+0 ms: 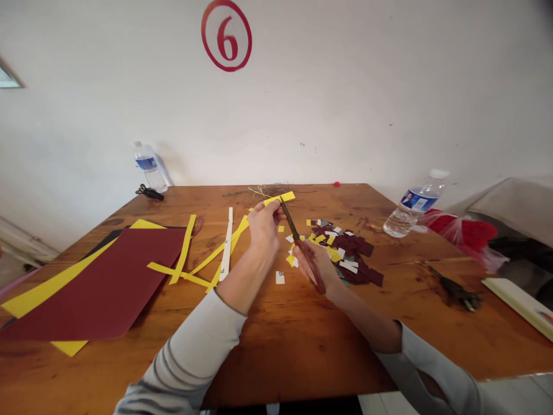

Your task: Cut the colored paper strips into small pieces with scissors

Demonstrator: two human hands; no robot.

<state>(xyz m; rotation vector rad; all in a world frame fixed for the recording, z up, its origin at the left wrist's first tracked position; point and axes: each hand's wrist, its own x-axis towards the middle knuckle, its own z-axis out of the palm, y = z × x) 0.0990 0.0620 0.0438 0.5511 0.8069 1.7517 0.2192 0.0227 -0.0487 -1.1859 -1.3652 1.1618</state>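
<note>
Surface: brown wooden table [268, 357], scuffed, against a white wall [345, 92] bearing a circled red 6 [227, 37].
Table left: maroon sheet [99, 282] over yellow paper; bottle [150, 167] by the wall.
Table right: heap of cut paper pieces [354, 253]; bottle [415, 204].
Left hand [265, 225]: forearm angled inward, fingers closed on yellow strip [287, 197], held above the table's far part.
Right hand [315, 262]: closed round handles of scissors [298, 233], blades at strip; blade gap unclear.
</note>
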